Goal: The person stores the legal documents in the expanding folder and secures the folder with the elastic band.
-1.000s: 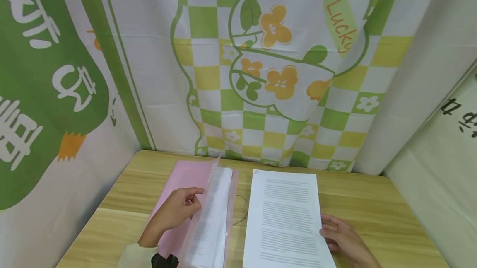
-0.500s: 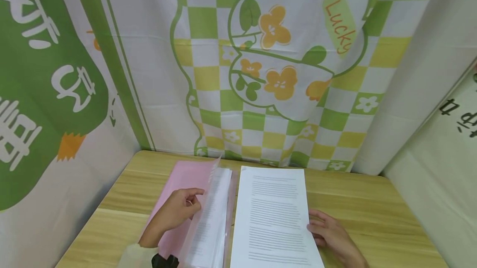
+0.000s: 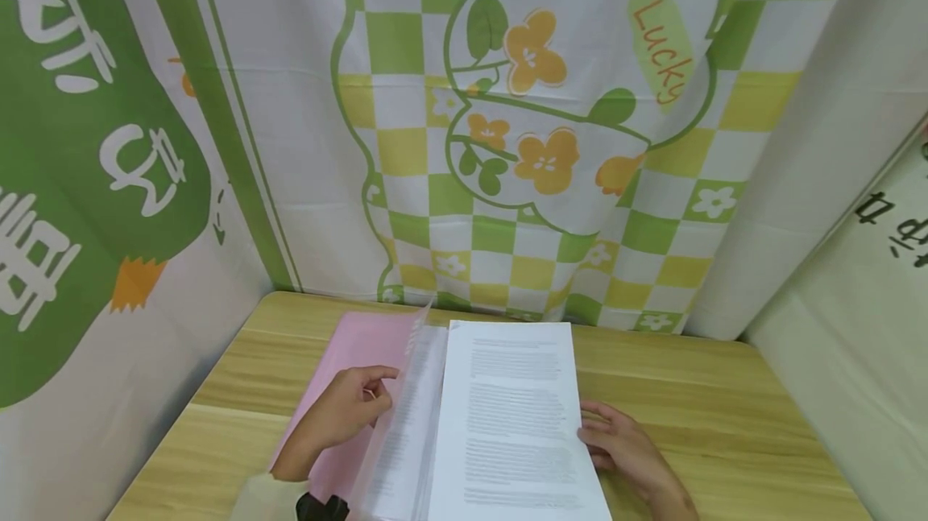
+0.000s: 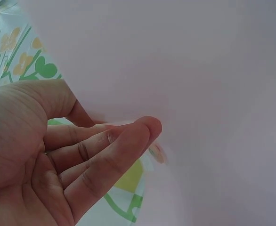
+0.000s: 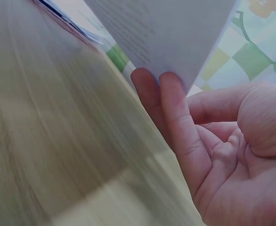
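On the wooden table lies a pink folder (image 3: 373,332), opened, with printed pages (image 3: 406,416) behind a translucent sheet (image 3: 395,424). My left hand (image 3: 351,400) holds that raised translucent sheet by its edge. In the left wrist view the sheet (image 4: 199,94) passes between the fingers of the left hand (image 4: 77,150). My right hand (image 3: 631,444) pinches the right edge of a printed paper (image 3: 515,416), which overlaps the folder's right side. Close up, thumb and fingers of the right hand (image 5: 208,136) grip the paper's corner (image 5: 175,47), lifted off the table.
The wooden tabletop (image 3: 725,424) extends to the right of the paper. A green checked cloth (image 3: 544,183) hangs along the back edge. Printed cloths hang on the left (image 3: 109,142) and on the right (image 3: 870,287).
My right hand has carried the paper leftward, from beside the folder to over its right part. A thin loop on the table is now covered. The left hand has stayed in place.
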`<state>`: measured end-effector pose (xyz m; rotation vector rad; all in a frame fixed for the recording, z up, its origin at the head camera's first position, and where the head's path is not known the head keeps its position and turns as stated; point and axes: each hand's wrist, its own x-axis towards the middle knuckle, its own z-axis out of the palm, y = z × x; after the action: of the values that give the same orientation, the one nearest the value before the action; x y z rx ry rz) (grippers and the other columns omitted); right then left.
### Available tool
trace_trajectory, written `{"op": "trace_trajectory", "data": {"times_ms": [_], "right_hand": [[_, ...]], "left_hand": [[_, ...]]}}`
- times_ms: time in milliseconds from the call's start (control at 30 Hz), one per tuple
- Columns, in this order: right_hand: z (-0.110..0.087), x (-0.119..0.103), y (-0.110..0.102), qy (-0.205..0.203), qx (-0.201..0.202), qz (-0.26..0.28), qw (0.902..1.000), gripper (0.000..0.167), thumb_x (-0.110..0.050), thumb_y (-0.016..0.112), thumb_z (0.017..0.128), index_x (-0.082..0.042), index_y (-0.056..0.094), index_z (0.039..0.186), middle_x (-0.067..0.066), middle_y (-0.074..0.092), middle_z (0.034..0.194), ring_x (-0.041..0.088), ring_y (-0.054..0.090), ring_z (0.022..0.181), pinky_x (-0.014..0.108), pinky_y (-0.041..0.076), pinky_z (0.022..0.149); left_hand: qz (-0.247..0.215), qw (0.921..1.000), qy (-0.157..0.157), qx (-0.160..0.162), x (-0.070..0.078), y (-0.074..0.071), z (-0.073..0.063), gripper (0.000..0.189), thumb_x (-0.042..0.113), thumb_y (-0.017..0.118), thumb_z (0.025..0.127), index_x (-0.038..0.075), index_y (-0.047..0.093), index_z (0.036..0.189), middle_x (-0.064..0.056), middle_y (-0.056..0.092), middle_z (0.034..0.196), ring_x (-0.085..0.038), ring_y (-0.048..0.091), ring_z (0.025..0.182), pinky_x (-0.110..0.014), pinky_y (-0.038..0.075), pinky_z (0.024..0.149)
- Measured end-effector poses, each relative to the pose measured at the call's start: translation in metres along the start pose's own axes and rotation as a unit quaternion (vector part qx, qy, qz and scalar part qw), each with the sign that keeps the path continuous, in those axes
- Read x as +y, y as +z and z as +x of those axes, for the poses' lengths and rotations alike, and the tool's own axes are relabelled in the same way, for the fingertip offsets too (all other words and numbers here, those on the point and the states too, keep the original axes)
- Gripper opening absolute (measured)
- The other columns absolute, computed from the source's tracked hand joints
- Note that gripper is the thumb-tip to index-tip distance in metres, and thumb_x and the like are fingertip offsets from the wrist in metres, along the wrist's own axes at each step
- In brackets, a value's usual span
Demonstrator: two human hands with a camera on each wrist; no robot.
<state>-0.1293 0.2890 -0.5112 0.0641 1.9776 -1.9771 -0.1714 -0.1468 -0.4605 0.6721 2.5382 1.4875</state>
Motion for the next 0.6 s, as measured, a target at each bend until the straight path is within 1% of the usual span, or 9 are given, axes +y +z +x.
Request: {"op": "trace_trajectory", "data": {"times_ms": [333, 500, 600], "right_hand": [[0.007, 0.0, 0.012, -0.011, -0.008, 0.012, 0.9998, 0.067, -0.005, 0.063, 0.098, 0.014, 0.029, 0.151, 0.017, 0.07, 0.115, 0.026, 0.072, 0.091, 0.035, 0.059, 0.075], [0.012, 0.001, 0.02, -0.018, -0.025, 0.021, 0.9993, 0.064, -0.004, 0.062, 0.098, 0.014, 0.031, 0.151, 0.02, 0.07, 0.117, 0.029, 0.073, 0.092, 0.036, 0.059, 0.075], [0.014, 0.001, 0.023, -0.018, -0.028, 0.024, 0.9991, 0.064, -0.004, 0.062, 0.098, 0.014, 0.031, 0.151, 0.018, 0.07, 0.115, 0.028, 0.072, 0.091, 0.035, 0.059, 0.075]], "left_hand": [[-0.002, 1.0, -0.004, 0.0, -0.001, 0.001, 0.0, 0.045, 0.002, 0.057, 0.089, -0.009, 0.062, 0.132, -0.001, 0.063, 0.074, -0.013, 0.06, 0.053, -0.023, 0.041, 0.046], [0.003, 1.0, -0.003, 0.004, -0.001, 0.002, 0.0, 0.044, 0.002, 0.057, 0.089, -0.009, 0.063, 0.131, 0.001, 0.063, 0.073, -0.013, 0.06, 0.052, -0.023, 0.042, 0.047], [0.007, 1.0, -0.002, 0.005, -0.001, 0.002, 0.001, 0.043, 0.003, 0.057, 0.089, -0.008, 0.064, 0.131, 0.002, 0.063, 0.072, -0.012, 0.06, 0.052, -0.023, 0.042, 0.047]]}}
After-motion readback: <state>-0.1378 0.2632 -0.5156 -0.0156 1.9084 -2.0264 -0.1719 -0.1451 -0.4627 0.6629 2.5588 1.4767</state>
